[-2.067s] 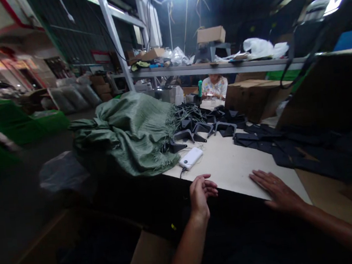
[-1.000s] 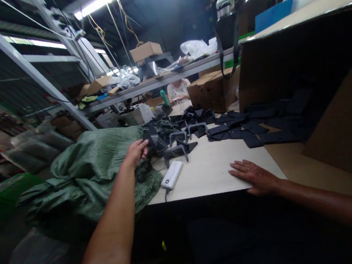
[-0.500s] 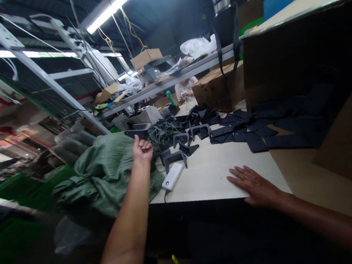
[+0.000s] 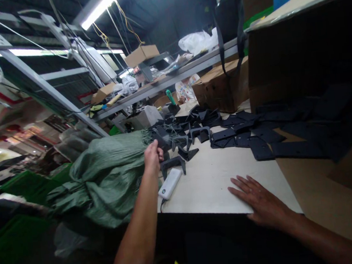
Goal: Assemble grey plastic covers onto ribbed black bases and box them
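left hand point(image 4: 152, 158) fingers clamped on black bracket point(image 4: 161, 136) | right hand point(image 4: 260, 206) flat on counter point(image 4: 218, 182), fingers apart | risk: bracket snags green sack point(image 4: 109, 184), knocks power bank point(image 4: 170, 184)

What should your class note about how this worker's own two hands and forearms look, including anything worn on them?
Both are bare: the left hand and the right hand wear no gloves, and no sleeve shows on either forearm. No watch, ring or bracelet can be made out, and no tape or cable runs along either arm.
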Motion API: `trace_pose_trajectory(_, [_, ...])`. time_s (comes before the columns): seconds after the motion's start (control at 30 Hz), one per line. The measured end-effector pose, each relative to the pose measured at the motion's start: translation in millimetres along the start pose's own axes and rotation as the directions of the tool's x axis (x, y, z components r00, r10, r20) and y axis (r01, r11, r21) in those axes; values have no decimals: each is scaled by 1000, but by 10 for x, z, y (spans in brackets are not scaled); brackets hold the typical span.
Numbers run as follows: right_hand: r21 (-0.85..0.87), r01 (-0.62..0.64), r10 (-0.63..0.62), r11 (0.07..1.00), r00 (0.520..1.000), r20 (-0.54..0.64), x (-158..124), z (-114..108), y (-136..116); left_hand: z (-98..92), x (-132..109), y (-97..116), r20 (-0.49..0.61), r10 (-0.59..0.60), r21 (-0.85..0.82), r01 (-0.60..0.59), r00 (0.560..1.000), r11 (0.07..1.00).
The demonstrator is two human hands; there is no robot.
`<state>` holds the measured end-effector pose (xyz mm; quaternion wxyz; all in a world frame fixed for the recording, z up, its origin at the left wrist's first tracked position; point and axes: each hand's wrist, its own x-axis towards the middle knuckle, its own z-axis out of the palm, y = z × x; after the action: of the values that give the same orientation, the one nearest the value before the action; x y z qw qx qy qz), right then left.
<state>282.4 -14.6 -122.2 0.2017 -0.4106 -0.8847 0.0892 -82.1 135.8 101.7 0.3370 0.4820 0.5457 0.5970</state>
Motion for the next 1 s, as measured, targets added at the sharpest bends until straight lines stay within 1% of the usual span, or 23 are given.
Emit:
trace_pose_trajectory(0.13, [6,19,-19,1000,999,-34,-21,-14,-7,-633,73,247,20,-27,258,21,999,966])
trace_pose_trajectory(0.23, [-7,38,-38,999,997,-74,-38,-16,-8,-1093,65,503,44,-124,432,93,991,897])
trace_pose_trajectory(0.33, [-17,59,-61,998,994,-90,-47,-11,4,-1486,28,771,46,-243,539,181,969,823])
trace_pose_trajectory(0.4, [-25,68,-70,997,993,-94,-50,-7,17,-1692,8,927,81,-362,630,233,929,740])
trace_pose_trajectory(0.5, [-43,78,-82,996,992,-99,-55,-6,37,-1924,1,1100,142,-552,790,242,822,564])
trace_pose_trajectory(0.53, [-49,83,-87,995,991,-100,-57,-7,42,-1986,-1,1142,144,-595,821,241,791,518])
trace_pose_trajectory(0.57, [-54,87,-92,995,991,-99,-58,-9,47,-2045,-5,1177,132,-623,836,251,771,488])
trace_pose_trajectory(0.67, [-60,90,-95,994,992,-86,-59,-16,56,-2212,-50,1256,59,-680,854,315,731,413])
trace_pose_trajectory(0.73, [-57,87,-92,995,993,-76,-60,-17,60,-2328,-102,1300,-45,-703,872,372,710,320])
trace_pose_trajectory(0.8, [-52,88,-92,995,993,-73,-63,-14,67,-2456,-149,1341,-150,-702,877,421,696,230])
trace_pose_trajectory(0.87, [-42,90,-92,995,993,-73,-68,-4,78,-2598,-176,1374,-231,-676,871,459,700,178])
trace_pose_trajectory(0.93, [-30,90,-92,995,993,-77,-74,11,91,-2743,-186,1381,-290,-635,855,492,716,164])
trace_pose_trajectory(1.0, [-26,88,-90,996,993,-81,-79,28,102,-2872,-205,1340,-350,-585,833,529,732,164])
